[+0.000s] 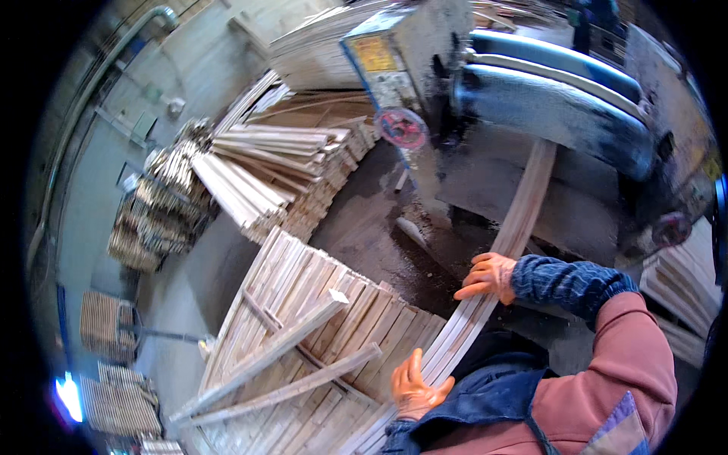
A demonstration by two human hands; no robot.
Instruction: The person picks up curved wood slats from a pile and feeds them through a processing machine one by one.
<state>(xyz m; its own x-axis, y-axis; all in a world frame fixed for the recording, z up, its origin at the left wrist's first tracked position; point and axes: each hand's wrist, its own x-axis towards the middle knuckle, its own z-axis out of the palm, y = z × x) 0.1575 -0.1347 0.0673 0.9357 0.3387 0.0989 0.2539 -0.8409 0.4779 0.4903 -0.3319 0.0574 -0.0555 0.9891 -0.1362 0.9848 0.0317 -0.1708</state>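
Note:
Several long, pale wooden strips [464, 322] lie side by side as a bundle, running from my lower left up to a machine. Their far end passes beneath its blue-grey roller housing [557, 110]. My right hand [487, 277], in an orange glove, grips the bundle from above around its middle, fingers reaching over the left edge. Lower down, my left hand [419, 385], also orange-gloved, straddles the strips with its fingers on one side and the thumb on the other. The undersides of both grips are hidden.
Left of my hands lies a wide stack of boards [318, 334], with a loose square beam [265, 356] and a thinner beam across it. Beyond are piled strips [250, 182] and bundles. The machine carries a red handwheel [401, 127]. More boards [682, 273] stand at the right.

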